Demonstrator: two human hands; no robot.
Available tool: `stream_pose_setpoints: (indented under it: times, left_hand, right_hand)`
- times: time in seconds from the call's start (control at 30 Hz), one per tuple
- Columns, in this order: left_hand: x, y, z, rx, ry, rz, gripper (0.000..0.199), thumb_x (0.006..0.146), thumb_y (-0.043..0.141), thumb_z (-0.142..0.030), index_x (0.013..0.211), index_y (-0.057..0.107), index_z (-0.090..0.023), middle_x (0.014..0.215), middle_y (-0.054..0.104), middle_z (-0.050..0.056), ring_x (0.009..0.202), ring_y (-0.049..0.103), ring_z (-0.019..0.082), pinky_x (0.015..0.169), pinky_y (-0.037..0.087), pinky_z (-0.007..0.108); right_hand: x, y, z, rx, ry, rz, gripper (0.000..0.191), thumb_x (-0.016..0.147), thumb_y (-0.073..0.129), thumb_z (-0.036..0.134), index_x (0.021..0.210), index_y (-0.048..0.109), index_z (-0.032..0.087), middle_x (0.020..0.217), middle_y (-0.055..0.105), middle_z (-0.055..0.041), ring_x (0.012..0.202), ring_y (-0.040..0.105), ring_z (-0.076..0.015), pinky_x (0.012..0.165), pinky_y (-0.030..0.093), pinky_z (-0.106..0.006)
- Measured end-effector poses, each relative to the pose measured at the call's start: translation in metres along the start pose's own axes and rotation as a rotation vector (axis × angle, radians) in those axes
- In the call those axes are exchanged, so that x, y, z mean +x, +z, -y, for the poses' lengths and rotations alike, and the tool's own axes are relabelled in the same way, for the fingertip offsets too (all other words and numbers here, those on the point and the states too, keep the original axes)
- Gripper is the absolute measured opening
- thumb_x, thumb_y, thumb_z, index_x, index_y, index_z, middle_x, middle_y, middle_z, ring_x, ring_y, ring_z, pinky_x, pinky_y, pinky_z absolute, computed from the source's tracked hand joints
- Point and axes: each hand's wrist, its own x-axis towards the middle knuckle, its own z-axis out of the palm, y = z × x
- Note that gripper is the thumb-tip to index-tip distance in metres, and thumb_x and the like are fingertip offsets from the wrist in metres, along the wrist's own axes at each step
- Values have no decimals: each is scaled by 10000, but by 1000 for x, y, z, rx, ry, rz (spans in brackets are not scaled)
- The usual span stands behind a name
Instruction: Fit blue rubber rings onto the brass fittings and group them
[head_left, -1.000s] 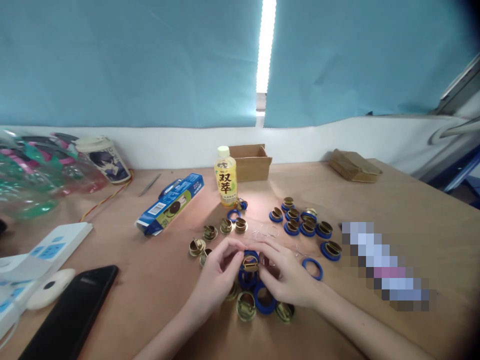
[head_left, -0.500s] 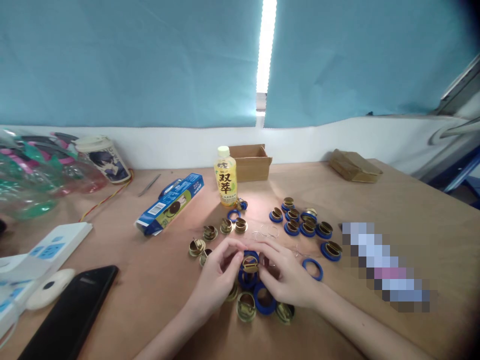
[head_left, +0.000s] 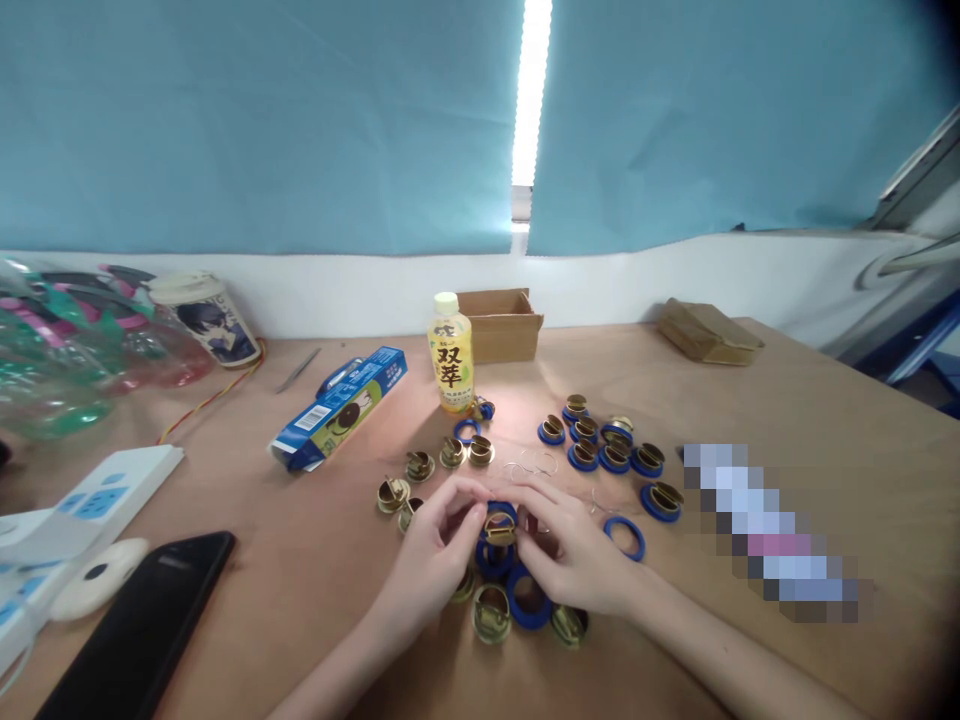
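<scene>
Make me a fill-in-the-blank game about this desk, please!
The drink bottle stands in ____ of the open cardboard box.
The smartphone is coloured ____.
The left hand and right hand hold a brass-coloured fitting and a ring coloured ____.
Missing words: front; black; blue.

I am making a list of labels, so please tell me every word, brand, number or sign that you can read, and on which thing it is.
"双萃": on the yellow bottle; its smaller print is too blurred.
Blue box: a barcode; its lettering is too small to read.
Paper cup: marks beside the drawing, unreadable.
No numbers can be read.
</scene>
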Motion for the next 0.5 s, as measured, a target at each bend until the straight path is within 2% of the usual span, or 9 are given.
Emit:
stream_pose_setpoints:
  times: [0.37, 0.5]
  left_hand:
    - [-1, 1, 1, -3, -29, -5, 44, 897, 582, -250, 889, 588, -207, 824, 665, -4, 815, 656, 170, 685, 511, 239]
    - [-1, 1, 3, -21, -27, -5, 38, 896, 586, -249, 907, 579, -213, 842, 684, -3, 832, 660, 168, 739, 522, 252]
  right_hand:
    - [1, -2, -2, -61, -43, 56, 619, 790, 490, 11, 1358, 496, 257, 1169, 590, -63, 953, 614, -198, 824, 538, -348]
    - [1, -4, -1, -104, -42, 94, 607, 821, 476, 31, 1389, 472, 247, 1156, 603, -75, 987, 616, -207, 853, 542, -365]
